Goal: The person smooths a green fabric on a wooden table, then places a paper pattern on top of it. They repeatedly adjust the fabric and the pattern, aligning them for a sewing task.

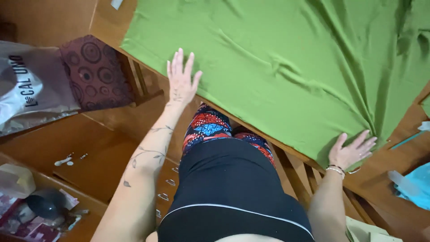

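A large green cloth (286,58) lies spread over a wooden table (394,157), with creases running toward its right corner. My left hand (181,78) rests flat, fingers apart, at the cloth's near edge on the left. My right hand (351,150) presses flat on the cloth's near right corner, fingers spread, a bracelet at the wrist. Neither hand holds anything.
A chair with a dark red patterned cushion (94,71) stands at the left, a plastic bag (27,85) on it. A wooden drawer unit (89,157) sits below, with a cluttered shelf (31,206). Blue items (416,181) lie at the table's right edge.
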